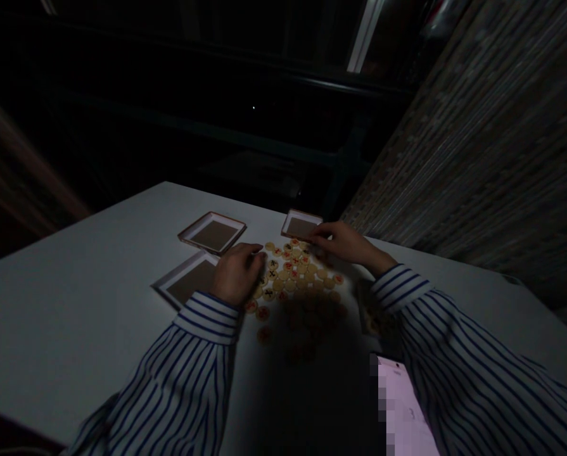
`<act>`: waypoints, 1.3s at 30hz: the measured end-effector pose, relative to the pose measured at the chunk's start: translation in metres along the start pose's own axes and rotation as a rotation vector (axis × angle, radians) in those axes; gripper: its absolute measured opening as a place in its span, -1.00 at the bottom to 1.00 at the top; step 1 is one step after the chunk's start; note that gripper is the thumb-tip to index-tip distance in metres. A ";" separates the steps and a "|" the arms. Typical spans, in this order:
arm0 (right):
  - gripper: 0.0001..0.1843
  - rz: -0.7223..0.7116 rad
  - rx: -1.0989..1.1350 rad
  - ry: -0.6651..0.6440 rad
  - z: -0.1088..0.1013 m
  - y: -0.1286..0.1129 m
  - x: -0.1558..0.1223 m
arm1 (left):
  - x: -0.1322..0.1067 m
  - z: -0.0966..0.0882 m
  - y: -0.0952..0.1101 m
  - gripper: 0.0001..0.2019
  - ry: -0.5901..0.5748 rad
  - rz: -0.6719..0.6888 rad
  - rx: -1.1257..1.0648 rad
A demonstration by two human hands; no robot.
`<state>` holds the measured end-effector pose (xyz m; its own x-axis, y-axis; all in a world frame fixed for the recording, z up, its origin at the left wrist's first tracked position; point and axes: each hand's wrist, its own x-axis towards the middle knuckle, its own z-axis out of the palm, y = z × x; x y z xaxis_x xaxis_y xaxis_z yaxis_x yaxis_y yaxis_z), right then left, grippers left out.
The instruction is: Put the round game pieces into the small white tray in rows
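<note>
At the left hand (234,277): fingers half curled, palm downward, with a narrow gap between thumb and forefinger; other fingertips hidden, so cannot tell whether gripping anything. Set close against the left edge of the pieces (301,284). At the right hand (343,244): fingers bent downward over the far edge of the spread, just by the small box (302,227). Cannot tell whether pinching a piece or only touching.

Between both sets of fingers and nearer than them: round, pale pieces, some marked red, some black, mostly in 1 loose cluster, partly shadowed. Just left of the right fingertips, the small box, open, brown bottom showing. Beyond the left fingers, the wide box (213,234), likewise open and brown-bottomed. Left of the same fingers, the near box (188,283), open, partly covered by the hand. Well nearer than the right fingers, a lit phone (407,411).
</note>
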<state>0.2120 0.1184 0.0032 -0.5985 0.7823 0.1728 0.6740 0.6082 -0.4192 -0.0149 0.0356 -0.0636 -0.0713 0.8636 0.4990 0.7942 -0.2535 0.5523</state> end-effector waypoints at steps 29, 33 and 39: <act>-0.78 -0.191 -0.269 -0.276 0.040 -0.032 -0.006 | 0.003 -0.010 -0.006 -0.72 0.092 -0.074 -0.004; -0.75 -0.253 -0.290 -0.289 0.046 -0.038 -0.005 | 0.003 -0.010 -0.005 -0.72 0.088 -0.081 -0.003; -0.78 -0.279 -0.334 -0.310 0.053 -0.041 -0.001 | 0.003 -0.010 -0.005 -0.72 0.068 -0.073 -0.016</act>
<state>0.1617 0.0857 -0.0265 -0.8406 0.5388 -0.0559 0.5416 0.8368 -0.0796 -0.0251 0.0348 -0.0582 -0.1699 0.8488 0.5007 0.7757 -0.1982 0.5991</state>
